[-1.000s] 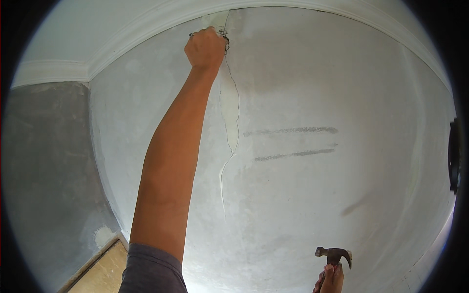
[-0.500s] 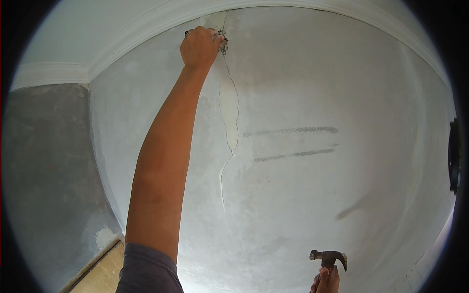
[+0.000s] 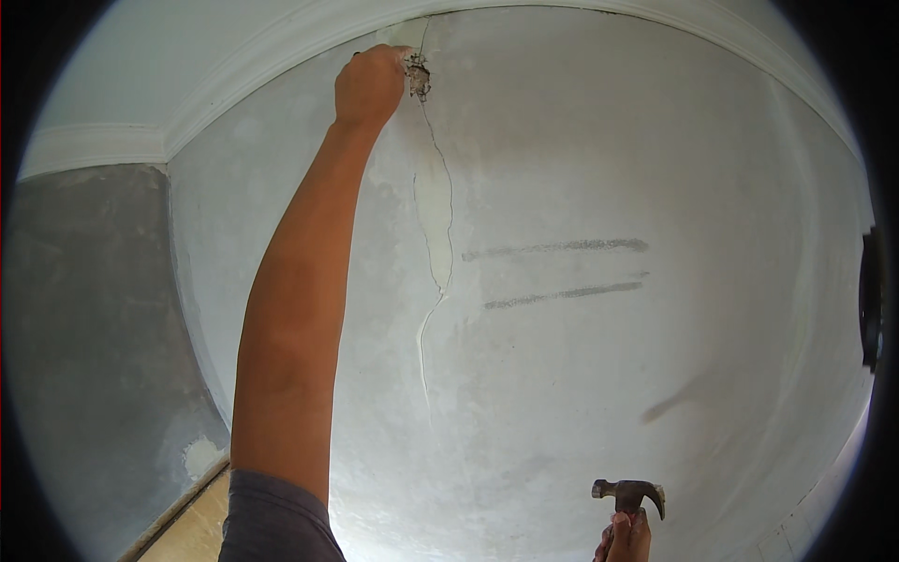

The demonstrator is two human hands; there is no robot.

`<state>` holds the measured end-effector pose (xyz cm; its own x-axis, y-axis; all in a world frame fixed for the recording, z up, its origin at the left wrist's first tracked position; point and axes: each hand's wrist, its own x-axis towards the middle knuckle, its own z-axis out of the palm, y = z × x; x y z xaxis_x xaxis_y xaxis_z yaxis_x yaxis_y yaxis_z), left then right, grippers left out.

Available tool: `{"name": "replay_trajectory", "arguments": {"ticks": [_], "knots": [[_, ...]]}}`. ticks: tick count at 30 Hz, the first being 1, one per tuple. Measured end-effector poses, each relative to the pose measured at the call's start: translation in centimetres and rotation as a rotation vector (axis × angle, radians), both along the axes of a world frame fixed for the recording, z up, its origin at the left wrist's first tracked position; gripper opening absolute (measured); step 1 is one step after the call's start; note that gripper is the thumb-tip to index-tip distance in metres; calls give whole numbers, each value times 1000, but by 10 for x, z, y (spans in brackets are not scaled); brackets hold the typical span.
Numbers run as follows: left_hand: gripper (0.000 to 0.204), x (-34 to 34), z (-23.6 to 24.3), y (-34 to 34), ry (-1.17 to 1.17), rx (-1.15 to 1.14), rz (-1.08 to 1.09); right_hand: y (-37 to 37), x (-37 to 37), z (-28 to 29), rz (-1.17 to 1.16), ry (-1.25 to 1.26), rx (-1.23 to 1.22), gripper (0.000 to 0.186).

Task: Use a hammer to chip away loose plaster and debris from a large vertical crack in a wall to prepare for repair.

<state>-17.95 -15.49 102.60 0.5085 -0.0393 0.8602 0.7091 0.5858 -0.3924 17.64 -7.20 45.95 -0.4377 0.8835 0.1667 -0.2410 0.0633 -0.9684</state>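
My left hand is raised high, fist closed around a thin tool whose dark end just shows above the knuckles. The fist presses against a small broken patch in the plaster, right under the white cornice. From that patch a long crack runs down the pale wall, with a strip of plaster flaked off along it. Low at the right, my right hand grips the handle of a claw hammer, its head upright and well away from the wall patch.
Two grey horizontal streaks mark the wall to the right of the crack. A darker grey wall meets it at the left corner, with a wooden surface below. A dark object sits at the right rim.
My left fist has edged slightly left while staying at the broken patch. The hammer has stayed low at the right, almost in the same place.
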Motion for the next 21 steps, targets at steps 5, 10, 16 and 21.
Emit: {"name": "replay_trajectory", "arguments": {"ticks": [5, 10, 16, 21], "knots": [[25, -1, -16, 2, 49, -11, 54, 1, -8, 29, 11, 5, 81, 20], [25, -9, -24, 2, -49, -102, -156, 14, -27, 97, 31, 109, 281, 20], [34, -29, -33, 1, 9, -143, -259, 29, -72, 242, 49, 342, 597, 35], [40, -38, -42, 4, -44, -212, -481, 25, -128, 394, 54, 460, 933, 37]]}}
